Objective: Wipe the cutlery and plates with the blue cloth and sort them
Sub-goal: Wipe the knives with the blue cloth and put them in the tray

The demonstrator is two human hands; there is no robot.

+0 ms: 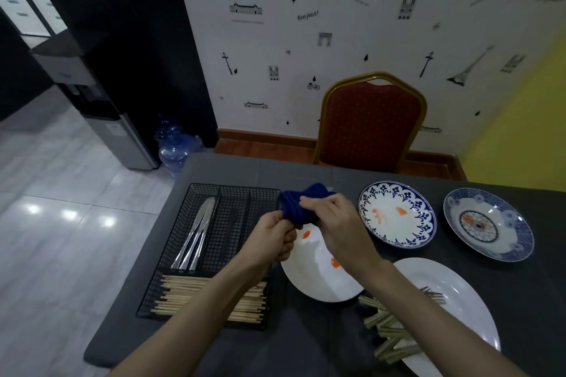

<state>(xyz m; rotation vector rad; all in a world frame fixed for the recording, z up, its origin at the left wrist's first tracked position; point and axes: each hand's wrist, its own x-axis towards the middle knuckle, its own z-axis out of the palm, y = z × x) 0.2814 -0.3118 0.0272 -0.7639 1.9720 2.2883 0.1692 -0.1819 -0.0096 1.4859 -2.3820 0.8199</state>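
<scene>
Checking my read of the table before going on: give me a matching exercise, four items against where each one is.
1 blue cloth
2 knives
3 wooden chopsticks
4 fish plate

a far-left slot of the wire tray
b between white and floral plates
c in both hands
d tray's near compartment

Pairs: 1-c, 2-a, 3-d, 4-b

From my remote seat I can read one piece of text: "Bonjour!" in dark handwritten script on the white wallpaper [337,40], among printed towers, bicycles and buildings. A few other small script marks sit on the same wall, near its upper right, but they are too blurred for me to make out.
</scene>
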